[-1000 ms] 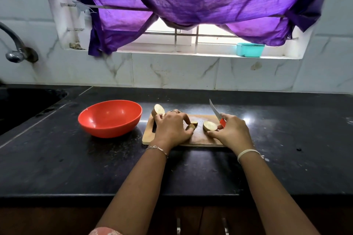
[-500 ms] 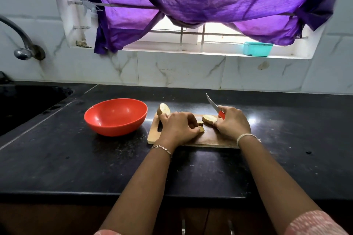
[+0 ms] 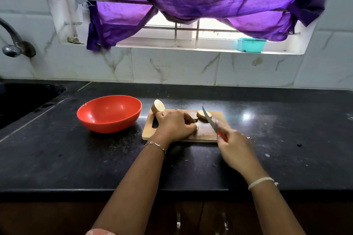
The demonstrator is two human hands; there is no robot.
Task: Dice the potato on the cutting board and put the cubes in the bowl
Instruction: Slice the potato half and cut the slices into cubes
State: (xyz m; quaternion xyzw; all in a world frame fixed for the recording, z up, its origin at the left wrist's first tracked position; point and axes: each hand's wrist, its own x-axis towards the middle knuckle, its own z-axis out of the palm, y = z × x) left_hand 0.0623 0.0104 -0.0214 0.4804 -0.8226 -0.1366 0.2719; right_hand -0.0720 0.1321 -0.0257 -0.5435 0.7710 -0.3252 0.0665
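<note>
A small wooden cutting board lies on the black counter. My left hand rests on it with curled fingers holding a small potato piece at its fingertips. A potato half stands on the board's far left corner, cut face showing. Another round potato piece lies at the board's far middle. My right hand grips a knife by its red handle, blade pointing away over the board, just right of the held piece. The red bowl stands left of the board and looks empty.
A dark sink and a tap are at the far left. The tiled wall and a window sill with a teal box run behind the counter. The counter's front edge is near me.
My right hand has drawn back toward me and to the right with the knife, away from the round piece. My left hand stays on the board over the small piece.
</note>
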